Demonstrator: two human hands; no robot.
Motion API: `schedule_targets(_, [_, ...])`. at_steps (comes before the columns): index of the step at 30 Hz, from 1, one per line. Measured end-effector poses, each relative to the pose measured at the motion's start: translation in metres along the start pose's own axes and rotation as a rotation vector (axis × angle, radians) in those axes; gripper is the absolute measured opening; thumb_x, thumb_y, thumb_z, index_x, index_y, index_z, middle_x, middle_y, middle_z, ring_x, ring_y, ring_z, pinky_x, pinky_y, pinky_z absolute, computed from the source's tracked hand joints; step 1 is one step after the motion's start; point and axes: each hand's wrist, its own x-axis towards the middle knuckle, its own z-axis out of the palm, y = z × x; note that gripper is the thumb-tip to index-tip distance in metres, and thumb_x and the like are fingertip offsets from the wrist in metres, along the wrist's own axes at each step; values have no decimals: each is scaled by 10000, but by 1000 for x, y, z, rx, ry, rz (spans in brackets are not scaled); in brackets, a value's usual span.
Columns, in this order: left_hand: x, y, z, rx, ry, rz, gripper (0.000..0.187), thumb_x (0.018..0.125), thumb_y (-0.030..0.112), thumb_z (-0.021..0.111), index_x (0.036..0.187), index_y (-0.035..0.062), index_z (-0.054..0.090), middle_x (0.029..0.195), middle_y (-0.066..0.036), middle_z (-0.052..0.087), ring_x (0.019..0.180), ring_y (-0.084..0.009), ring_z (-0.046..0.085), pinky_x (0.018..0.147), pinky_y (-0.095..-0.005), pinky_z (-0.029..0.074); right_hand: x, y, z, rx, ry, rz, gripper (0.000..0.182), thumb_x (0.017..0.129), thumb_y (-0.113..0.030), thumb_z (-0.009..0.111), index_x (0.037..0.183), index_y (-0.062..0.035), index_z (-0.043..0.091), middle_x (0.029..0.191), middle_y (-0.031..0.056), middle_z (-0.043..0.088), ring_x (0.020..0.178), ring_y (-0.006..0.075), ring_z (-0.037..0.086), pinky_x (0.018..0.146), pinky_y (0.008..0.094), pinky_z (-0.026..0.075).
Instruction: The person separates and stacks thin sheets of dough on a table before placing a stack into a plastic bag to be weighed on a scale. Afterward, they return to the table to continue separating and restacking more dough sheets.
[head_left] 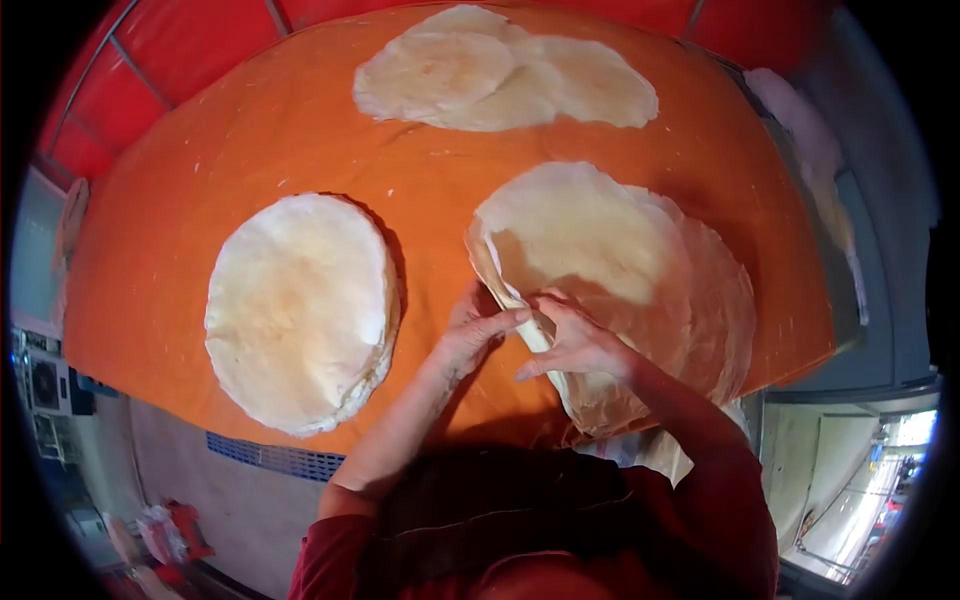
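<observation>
Thin, round, pale flatbread sheets (580, 230) lie overlapping at the right of the table, fanned out toward the right. Their left edge is lifted and curled up. My left hand (480, 325) grips that edge from the left, its thumb on top and its other fingers partly hidden behind the sheet. Close beside it, my right hand (575, 340) is on the same raised edge, thumb and fingers around it. How many layers are between the fingers cannot be made out. To the left, apart from both hands, sits a thick round stack of flatbreads (300, 310).
An orange cloth (430, 200) covers the table. More overlapping flatbreads (440, 70) lie at its far side. Red panels (200, 45) stand behind the table. A blue grid-like strip (275, 458) shows below the near edge, at the left.
</observation>
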Motion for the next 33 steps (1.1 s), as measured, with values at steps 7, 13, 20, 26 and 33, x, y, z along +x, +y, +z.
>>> schedule_targets(7, [-1, 1, 0, -230, -80, 47, 532, 684, -105, 538, 1165, 66, 389, 1034, -67, 519, 944, -166, 528, 820, -298, 450, -13, 10, 11, 450, 181, 104, 929, 526, -484, 766, 1210, -2, 360, 1132, 162, 473, 1083, 260, 450, 878, 350, 376])
schedule_targets(13, [-3, -8, -4, -120, 198, -59, 466, 657, -141, 444, 1098, 11, 465, 994, -124, 568, 904, -200, 569, 807, -320, 472, -18, 24, -15, 71, 326, 188, 211, 741, -90, 553, 935, -11, 580, 666, 40, 570, 573, 134, 521, 546, 283, 430])
schedule_targets(20, [-19, -15, -27, -456, -89, 24, 481, 645, -141, 458, 1112, -29, 450, 1031, -149, 556, 937, -236, 561, 846, -336, 450, -51, -62, -187, -609, 340, -10, 381, 680, -25, 488, 1057, -49, 539, 956, 88, 584, 852, 220, 554, 764, 333, 427])
schedule_targets(26, [-13, -6, -23, -402, -243, 37, 549, 666, -158, 491, 1190, -23, 396, 1076, -141, 539, 998, -227, 532, 889, -333, 418, -16, 34, -38, -59, 261, -314, 332, 702, -104, 569, 1015, 1, 537, 867, 156, 587, 785, 313, 558, 703, 368, 437])
schedule_targets(33, [-11, -13, -18, -426, -196, 44, 553, 702, -139, 529, 1217, -10, 370, 1121, -130, 516, 1039, -212, 506, 917, -322, 394, -30, -41, -2, -265, 221, -27, 358, 777, -199, 534, 1013, 60, 461, 984, 221, 537, 800, 381, 552, 693, 440, 422])
